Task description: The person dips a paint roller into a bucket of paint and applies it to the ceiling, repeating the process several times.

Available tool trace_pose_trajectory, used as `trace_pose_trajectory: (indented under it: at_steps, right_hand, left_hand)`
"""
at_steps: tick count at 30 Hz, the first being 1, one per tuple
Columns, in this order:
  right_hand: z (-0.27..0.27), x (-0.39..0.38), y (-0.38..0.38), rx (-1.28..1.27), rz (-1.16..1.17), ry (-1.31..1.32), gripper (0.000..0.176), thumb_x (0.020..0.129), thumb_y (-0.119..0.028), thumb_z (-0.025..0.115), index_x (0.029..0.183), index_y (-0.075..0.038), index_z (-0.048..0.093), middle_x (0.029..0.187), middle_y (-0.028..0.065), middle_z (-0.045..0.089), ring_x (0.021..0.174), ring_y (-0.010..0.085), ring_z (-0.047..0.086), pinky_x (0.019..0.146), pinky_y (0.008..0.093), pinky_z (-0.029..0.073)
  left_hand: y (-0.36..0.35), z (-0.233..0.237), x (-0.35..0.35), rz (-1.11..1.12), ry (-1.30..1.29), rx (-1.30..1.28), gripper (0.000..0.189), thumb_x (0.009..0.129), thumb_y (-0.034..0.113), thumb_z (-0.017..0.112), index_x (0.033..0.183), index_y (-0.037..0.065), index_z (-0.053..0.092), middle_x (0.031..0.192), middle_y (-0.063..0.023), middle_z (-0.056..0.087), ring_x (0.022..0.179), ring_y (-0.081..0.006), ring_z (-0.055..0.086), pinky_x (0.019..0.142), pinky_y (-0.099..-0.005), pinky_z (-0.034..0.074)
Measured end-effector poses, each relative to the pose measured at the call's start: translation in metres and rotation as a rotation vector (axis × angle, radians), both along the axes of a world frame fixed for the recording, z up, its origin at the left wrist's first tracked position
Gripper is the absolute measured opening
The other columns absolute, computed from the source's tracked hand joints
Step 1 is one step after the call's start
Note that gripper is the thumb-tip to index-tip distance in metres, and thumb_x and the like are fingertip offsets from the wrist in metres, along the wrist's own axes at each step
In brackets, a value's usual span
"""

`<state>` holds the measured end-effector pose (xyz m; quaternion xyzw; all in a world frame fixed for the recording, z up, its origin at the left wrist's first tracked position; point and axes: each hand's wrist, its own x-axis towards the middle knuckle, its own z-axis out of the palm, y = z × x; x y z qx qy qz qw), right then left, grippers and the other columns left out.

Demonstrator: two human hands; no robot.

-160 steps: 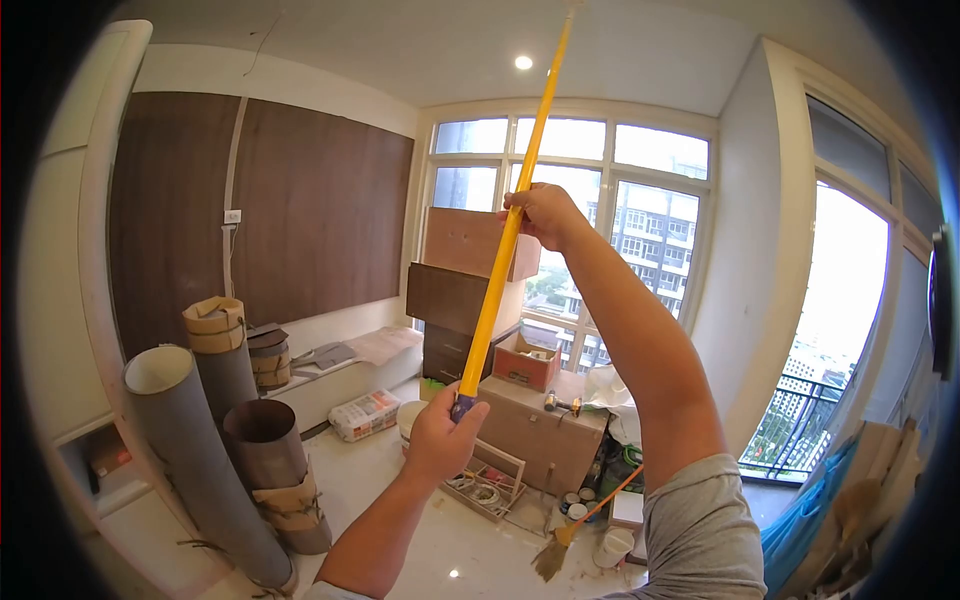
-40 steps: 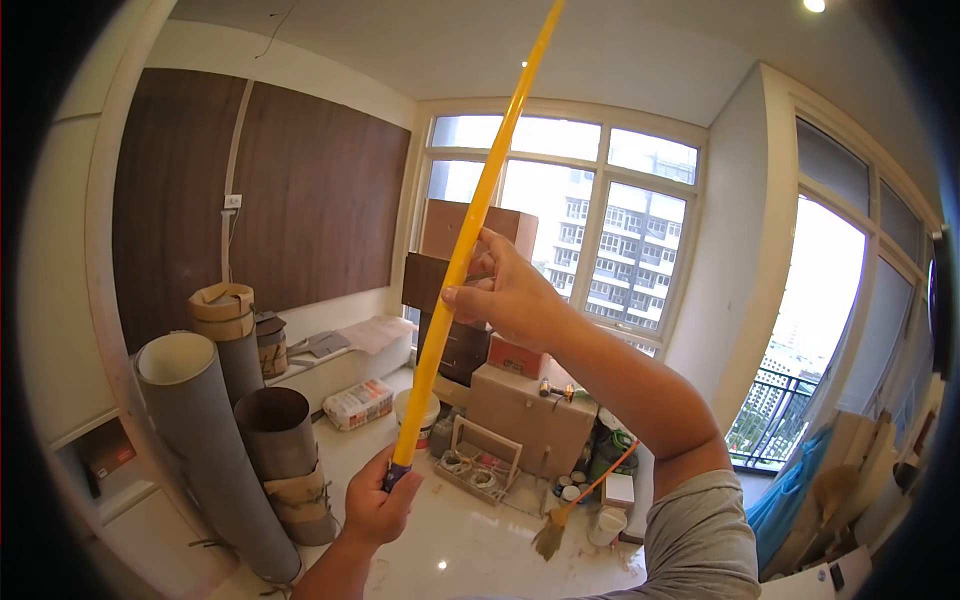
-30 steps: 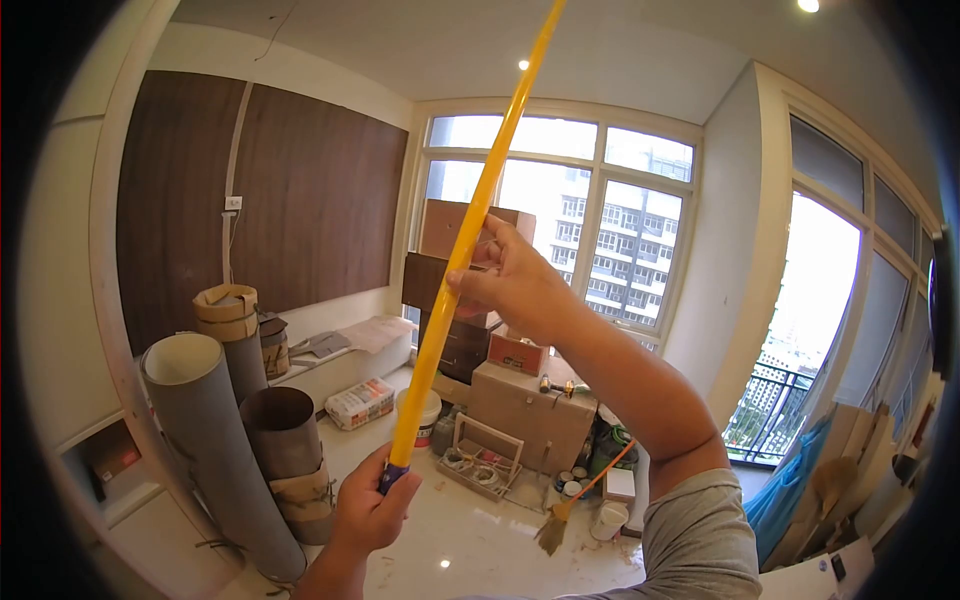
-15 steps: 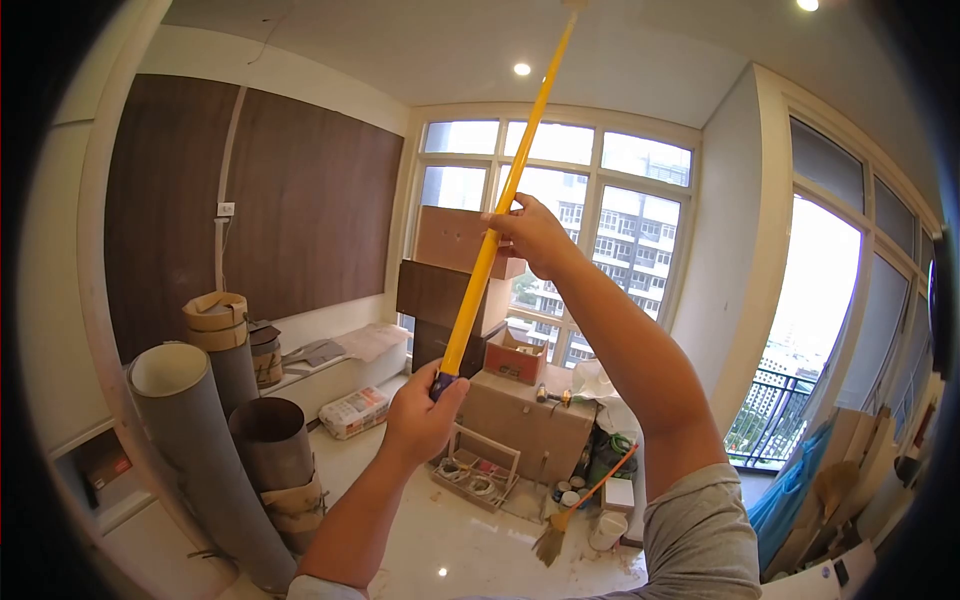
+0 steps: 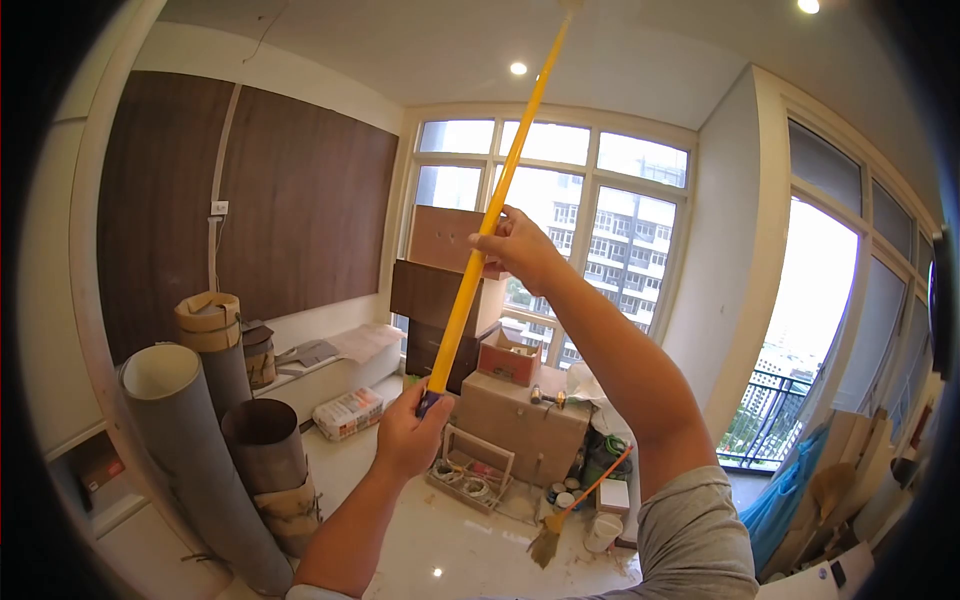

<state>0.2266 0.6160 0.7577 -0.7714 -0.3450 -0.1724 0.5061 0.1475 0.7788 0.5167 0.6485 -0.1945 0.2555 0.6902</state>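
Observation:
A long yellow pole [image 5: 462, 310] slants up from my hands to the ceiling, its far end small and pale at the top edge of the view. My left hand [image 5: 408, 437] is wrapped round the dark purple grip at the pole's lower end. Higher up, my right hand [image 5: 522, 250] holds the shaft from the right side, thumb across the front and fingers partly behind it. What is fitted to the pole's far tip is too small to make out.
Large rolls [image 5: 175, 420] stand at the left. Stacked boxes [image 5: 435, 290] rise before the window. On the floor are a filled bag [image 5: 347, 413], a wooden tool carrier [image 5: 470, 480] and a broom [image 5: 547, 540]. Boards [image 5: 850, 450] lean at the right. A ceiling light [image 5: 518, 68] glows.
Both hands and the pole's lower end have moved slightly down and to the left. The whole view has shifted a little. Both hands keep their hold on the pole.

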Motion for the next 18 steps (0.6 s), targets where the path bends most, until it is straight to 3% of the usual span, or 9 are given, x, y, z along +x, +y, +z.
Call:
trace_pose_trajectory:
  at_steps: [6,13,18]
  right_hand:
    - [-0.034,-0.051,0.024,-0.064,0.051,-0.077,0.082,0.084,-0.02,0.079,0.142,0.008,0.029,0.116,0.0207,0.054,0.098,0.0269,0.068,0.078,0.0338,0.062]
    - [-0.061,-0.128,0.056,-0.108,0.206,-0.036,0.092,0.087,-0.019,0.075,0.151,0.007,0.015,0.126,0.026,0.05,0.1,0.0272,0.068,0.077,0.0359,0.061]
    - [-0.048,-0.127,0.073,-0.103,0.195,-0.053,0.094,0.087,-0.019,0.076,0.152,0.007,0.013,0.128,0.0267,0.05,0.097,0.0277,0.069,0.075,0.0352,0.062]
  left_hand:
    - [0.027,-0.036,-0.07,-0.076,0.058,-0.102,0.04,0.095,0.021,0.067,0.129,0.002,0.06,0.071,0.0036,0.056,0.056,-0.0034,0.05,0.053,-0.0212,0.043]
    - [0.073,-0.073,-0.147,-0.028,0.044,-0.091,0.047,0.095,0.017,0.067,0.135,-0.003,0.054,0.072,0.004,0.056,0.054,-0.002,0.049,0.049,-0.0194,0.042]
    - [0.086,-0.055,-0.16,-0.005,0.014,-0.083,0.047,0.095,0.019,0.067,0.134,-0.004,0.054,0.071,0.0039,0.055,0.053,-0.002,0.049,0.048,-0.0191,0.041]
